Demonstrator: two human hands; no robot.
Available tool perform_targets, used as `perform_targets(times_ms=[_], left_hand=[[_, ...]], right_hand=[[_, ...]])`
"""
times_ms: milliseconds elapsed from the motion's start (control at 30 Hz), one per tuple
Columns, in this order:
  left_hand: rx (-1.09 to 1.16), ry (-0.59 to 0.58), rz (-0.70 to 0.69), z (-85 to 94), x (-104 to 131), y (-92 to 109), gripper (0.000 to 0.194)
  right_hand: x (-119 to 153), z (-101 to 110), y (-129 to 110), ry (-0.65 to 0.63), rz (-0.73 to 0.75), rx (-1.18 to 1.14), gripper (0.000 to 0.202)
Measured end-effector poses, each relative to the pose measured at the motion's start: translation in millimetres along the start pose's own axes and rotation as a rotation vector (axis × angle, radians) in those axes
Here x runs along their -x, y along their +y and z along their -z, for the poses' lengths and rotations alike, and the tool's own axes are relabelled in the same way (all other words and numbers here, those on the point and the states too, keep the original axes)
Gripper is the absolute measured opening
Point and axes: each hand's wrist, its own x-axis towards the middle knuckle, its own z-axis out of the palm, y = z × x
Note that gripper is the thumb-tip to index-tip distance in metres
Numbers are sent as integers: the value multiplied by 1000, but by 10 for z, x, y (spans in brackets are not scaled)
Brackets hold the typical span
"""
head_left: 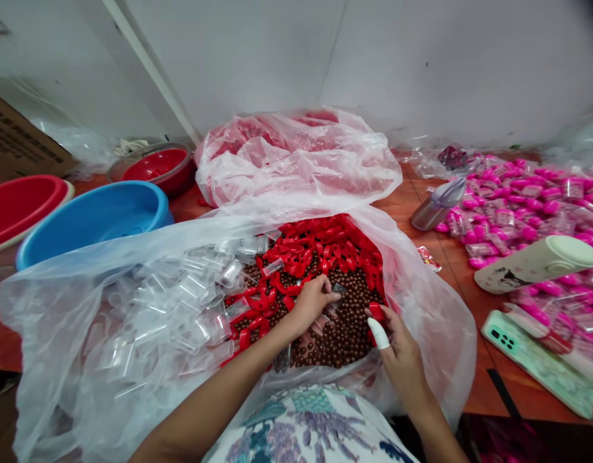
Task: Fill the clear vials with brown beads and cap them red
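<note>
My left hand (314, 301) is closed in a pinch over the brown balls (357, 308), on a small clear plastic tube (339, 290) that shows past its fingertips. Farther right, my right hand (401, 347) grips a red plastic cap (376, 312) between thumb and fingers; one digit wears a white covering. Red plastic pieces (301, 251) lie behind and beside the balls. To the left is a heap of clear plastic tubes (181, 315). All of this sits in an opened translucent plastic bag (431, 308).
Behind stands a second bag (296, 154) with red contents. Left are a blue basin (94, 218) and a red basin (24, 206). On the right lie pink-capped packs (532, 199), a white bottle (532, 263), a grey bottle (436, 204) and a phone (538, 363).
</note>
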Motion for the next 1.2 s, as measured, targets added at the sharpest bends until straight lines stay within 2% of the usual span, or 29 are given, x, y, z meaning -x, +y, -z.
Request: perform_targets(times_ms=[133, 500, 733, 1033, 1200], left_hand=[[95, 51, -41, -87, 15, -80, 18], [304, 9, 14, -117, -15, -80, 23], [546, -54, 106, -86, -32, -46, 36], [530, -75, 258, 40, 65, -33, 28], [498, -23, 260, -37, -2, -63, 27]], right_hand=[[-25, -10, -29, -38, -83, -98, 37], [-64, -97, 9, -6, -246, -336, 46], [-112, -122, 86, -38, -221, -395, 49], [-119, -151, 64, -15, -252, -377, 48], [-117, -164, 51, -6, -251, -392, 48]])
